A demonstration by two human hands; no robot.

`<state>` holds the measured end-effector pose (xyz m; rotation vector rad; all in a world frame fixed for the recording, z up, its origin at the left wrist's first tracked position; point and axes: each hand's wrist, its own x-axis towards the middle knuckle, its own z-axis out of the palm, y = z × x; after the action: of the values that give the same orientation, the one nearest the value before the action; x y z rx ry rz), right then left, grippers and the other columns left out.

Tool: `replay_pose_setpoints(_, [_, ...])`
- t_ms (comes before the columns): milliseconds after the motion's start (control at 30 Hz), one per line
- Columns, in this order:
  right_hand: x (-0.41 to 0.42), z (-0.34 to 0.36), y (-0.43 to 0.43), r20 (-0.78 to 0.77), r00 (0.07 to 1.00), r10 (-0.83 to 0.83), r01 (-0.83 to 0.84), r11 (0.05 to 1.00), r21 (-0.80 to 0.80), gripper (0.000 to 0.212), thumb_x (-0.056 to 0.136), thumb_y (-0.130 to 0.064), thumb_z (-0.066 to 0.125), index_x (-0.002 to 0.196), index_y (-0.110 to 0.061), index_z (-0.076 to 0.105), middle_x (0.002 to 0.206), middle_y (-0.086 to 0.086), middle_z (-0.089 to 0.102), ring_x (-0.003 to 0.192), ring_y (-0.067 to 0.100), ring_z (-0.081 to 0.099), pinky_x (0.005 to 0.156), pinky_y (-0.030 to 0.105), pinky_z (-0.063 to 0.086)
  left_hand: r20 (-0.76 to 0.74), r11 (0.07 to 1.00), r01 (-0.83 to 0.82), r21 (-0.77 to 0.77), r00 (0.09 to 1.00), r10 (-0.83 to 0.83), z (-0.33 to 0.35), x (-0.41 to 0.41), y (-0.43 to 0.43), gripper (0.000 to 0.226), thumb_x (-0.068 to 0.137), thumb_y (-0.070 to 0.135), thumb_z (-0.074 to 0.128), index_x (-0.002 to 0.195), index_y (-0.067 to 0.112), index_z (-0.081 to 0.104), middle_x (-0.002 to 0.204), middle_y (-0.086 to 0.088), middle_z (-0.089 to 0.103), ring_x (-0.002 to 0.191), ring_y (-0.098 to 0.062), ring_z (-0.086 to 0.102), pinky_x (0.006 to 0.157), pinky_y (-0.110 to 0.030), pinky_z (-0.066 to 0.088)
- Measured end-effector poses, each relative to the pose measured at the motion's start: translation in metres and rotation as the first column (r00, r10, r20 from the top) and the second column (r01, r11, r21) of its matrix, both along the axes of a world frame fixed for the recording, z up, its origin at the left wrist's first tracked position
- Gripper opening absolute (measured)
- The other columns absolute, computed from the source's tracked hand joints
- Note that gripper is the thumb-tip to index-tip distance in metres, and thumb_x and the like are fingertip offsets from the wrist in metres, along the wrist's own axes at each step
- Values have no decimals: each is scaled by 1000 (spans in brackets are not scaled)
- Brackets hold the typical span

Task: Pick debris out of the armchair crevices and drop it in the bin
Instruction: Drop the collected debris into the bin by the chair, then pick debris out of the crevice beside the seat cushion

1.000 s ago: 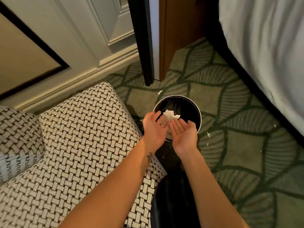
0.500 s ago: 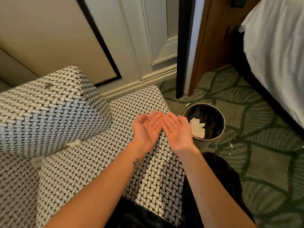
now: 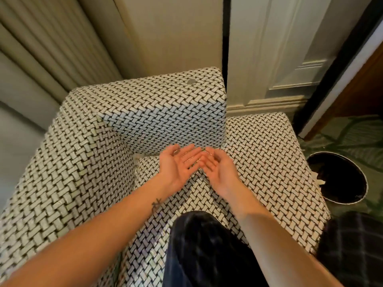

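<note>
The armchair (image 3: 87, 162) in black-and-white woven fabric fills the middle of the head view. My left hand (image 3: 176, 165) and my right hand (image 3: 217, 168) hover palm up, side by side, over the seat cushion (image 3: 269, 158), just in front of the back cushion (image 3: 165, 112). Both hands hold nothing and their fingers are spread. A small pale scrap (image 3: 137, 156) shows in the crevice where the seat meets the left arm. The round black bin (image 3: 339, 179) stands on the floor to the right of the chair, with white paper scraps (image 3: 320, 180) inside.
Curtains (image 3: 51, 48) hang behind the chair at left, and a panelled wall with a skirting board (image 3: 267, 103) runs behind it. A dark-edged door (image 3: 342, 65) stands at right over green leaf-patterned carpet (image 3: 356, 133). My knee in dark trousers (image 3: 207, 249) rests on the seat's front.
My view and both empty hands have swung left, from above the bin to above the armchair seat. The bin now sits at the right edge.
</note>
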<state>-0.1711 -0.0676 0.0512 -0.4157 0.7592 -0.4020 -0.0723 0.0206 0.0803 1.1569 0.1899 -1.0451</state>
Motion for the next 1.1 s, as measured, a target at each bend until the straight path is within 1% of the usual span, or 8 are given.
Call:
replay_pose_setpoints(100, [28, -3, 8, -51, 993, 104, -108, 991, -80, 25, 102, -15, 52, 122, -4, 62, 106, 12, 68, 97, 22, 65, 87, 31, 55, 16, 999, -13, 39, 1000, 13, -5, 31, 23, 48, 105, 35, 36, 131, 0, 57, 125, -22, 70, 120, -34, 65, 109, -49, 47])
replay_pose_setpoints(233, [55, -13, 7, -230, 949, 213, -275, 920, -280, 23, 104, -11, 47, 115, -13, 66, 98, 4, 69, 76, 10, 61, 67, 22, 48, 10, 990, -68, 122, 998, 68, -26, 68, 50, 49, 105, 37, 34, 131, 2, 57, 126, -20, 70, 121, -35, 64, 111, -50, 45])
replay_pose_setpoints(367, [75, -30, -4, -365, 897, 248, -391, 830, -397, 21, 103, -12, 47, 108, -17, 66, 91, 1, 68, 65, 7, 54, 57, 21, 39, 3, 985, -65, 163, 998, 65, -42, 80, 40, 51, 106, 39, 32, 130, 4, 58, 124, -18, 70, 120, -33, 63, 109, -49, 45])
replay_pose_setpoints(633, [106, -69, -16, -606, 703, 372, -694, 547, -469, 12, 100, -15, 57, 100, -9, 66, 78, 3, 70, 50, 9, 51, 49, 25, 37, 22, 968, -72, 239, 997, 69, -62, 89, 36, 47, 105, 42, 35, 122, 8, 62, 118, -13, 73, 112, -29, 68, 102, -47, 51])
replay_pose_setpoints(767, [121, -81, -12, -668, 680, 303, -720, 451, -528, 17, 97, -23, 66, 93, -6, 68, 75, 12, 75, 42, 14, 53, 40, 23, 43, 32, 953, -78, 291, 997, 72, -65, 91, 36, 50, 106, 44, 31, 120, 8, 64, 115, -12, 74, 109, -27, 68, 100, -46, 52])
replay_pose_setpoints(900, [136, -96, -5, -765, 642, 60, -751, 249, -611, 34, 94, -32, 69, 76, -4, 70, 54, 3, 68, 35, 7, 55, 47, 26, 50, 3, 930, -74, 361, 997, 78, -64, 90, 34, 51, 107, 44, 31, 107, 8, 67, 110, -13, 75, 107, -28, 69, 100, -47, 51])
replay_pose_setpoints(1033, [139, -97, -10, -740, 668, 84, -702, 401, -588, 29, 99, -25, 64, 81, -4, 72, 57, 5, 68, 37, 12, 56, 49, 31, 55, -20, 929, -107, 355, 992, 122, -65, 90, 31, 53, 107, 44, 30, 109, 6, 67, 111, -15, 75, 106, -30, 70, 96, -46, 53])
replay_pose_setpoints(1100, [134, -95, -10, -711, 693, 116, -686, 410, -601, 24, 99, -22, 63, 81, -9, 72, 56, 6, 67, 38, 13, 56, 47, 30, 54, -24, 935, -126, 332, 990, 142, -68, 89, 31, 52, 107, 43, 32, 113, 6, 67, 112, -15, 74, 106, -29, 70, 91, -43, 54])
